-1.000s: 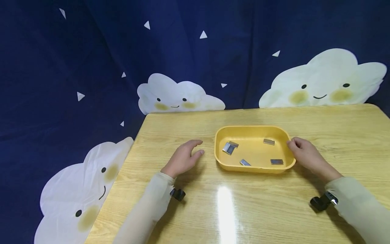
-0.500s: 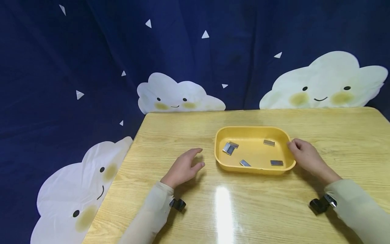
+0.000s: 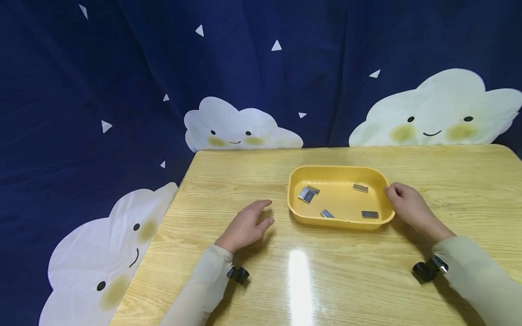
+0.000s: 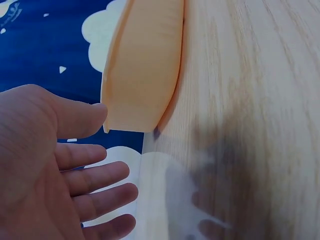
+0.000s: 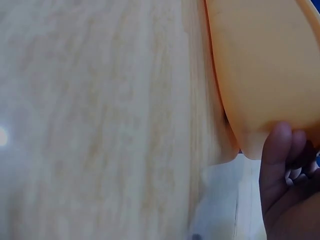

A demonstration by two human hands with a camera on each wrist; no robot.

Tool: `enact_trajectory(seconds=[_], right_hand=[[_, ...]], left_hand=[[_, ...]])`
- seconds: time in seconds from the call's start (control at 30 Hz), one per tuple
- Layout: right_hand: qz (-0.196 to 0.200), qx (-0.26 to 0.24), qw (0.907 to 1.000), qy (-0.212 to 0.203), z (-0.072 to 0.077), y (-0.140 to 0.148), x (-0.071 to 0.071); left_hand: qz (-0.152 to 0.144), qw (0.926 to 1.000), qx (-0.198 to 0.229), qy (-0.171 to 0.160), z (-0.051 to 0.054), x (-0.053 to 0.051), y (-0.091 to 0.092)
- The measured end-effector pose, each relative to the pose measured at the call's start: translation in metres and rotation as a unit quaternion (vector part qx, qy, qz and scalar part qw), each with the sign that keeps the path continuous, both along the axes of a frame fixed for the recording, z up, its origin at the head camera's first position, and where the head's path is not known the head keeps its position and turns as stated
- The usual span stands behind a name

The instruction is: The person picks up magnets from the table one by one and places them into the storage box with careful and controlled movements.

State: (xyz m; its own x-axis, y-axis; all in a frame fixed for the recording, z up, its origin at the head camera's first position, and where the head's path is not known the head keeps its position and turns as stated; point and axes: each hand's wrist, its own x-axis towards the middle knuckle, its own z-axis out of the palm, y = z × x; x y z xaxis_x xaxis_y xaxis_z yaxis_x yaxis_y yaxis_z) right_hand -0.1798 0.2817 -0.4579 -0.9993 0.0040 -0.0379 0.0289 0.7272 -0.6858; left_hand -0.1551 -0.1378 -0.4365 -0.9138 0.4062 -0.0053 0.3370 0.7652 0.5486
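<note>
A yellow plastic tray point(image 3: 338, 223) with rounded corners rests on the wooden table in the head view. Several small silver-grey rectangular metal pieces point(image 3: 369, 214) lie flat in it, a few of them piled at the left end. At the tray's right end my right hand point(image 3: 412, 209) has its fingers curled and seems to pinch the rim; in the right wrist view its thumb point(image 5: 276, 157) meets the outer wall, and the other fingertips are partly hidden. My left hand point(image 3: 244, 227) hovers left of the tray, apart from it, fingers and thumb loosely spread and holding nothing.
The light wooden table point(image 3: 350, 280) carries a bright reflection in front of the tray. Behind it and to the left hangs a dark blue curtain point(image 3: 240, 54) with white clouds and triangles. A small black device point(image 3: 238, 274) is strapped at each wrist.
My left hand has come a little nearer to me. Between the last two frames the tray and my right hand have shifted slightly away from me. The metal pieces keep their arrangement.
</note>
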Motion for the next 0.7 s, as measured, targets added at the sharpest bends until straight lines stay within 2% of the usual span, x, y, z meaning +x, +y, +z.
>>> enact_trajectory(seconds=[0.17,0.47,0.7], right_hand=[[0.0,-0.005,1.0,-0.006,0.001,-0.001,-0.006],[-0.002,-0.033,0.999,-0.03,0.001,-0.002,-0.018],[-0.008,-0.053,0.9977,-0.042,0.002,-0.004,-0.028]], left_hand=[[-0.003,1.0,-0.006,-0.007,0.001,0.0,0.001],[0.009,0.9998,-0.011,-0.017,0.005,-0.002,0.0],[-0.008,0.9996,-0.01,-0.024,0.007,-0.004,0.003]])
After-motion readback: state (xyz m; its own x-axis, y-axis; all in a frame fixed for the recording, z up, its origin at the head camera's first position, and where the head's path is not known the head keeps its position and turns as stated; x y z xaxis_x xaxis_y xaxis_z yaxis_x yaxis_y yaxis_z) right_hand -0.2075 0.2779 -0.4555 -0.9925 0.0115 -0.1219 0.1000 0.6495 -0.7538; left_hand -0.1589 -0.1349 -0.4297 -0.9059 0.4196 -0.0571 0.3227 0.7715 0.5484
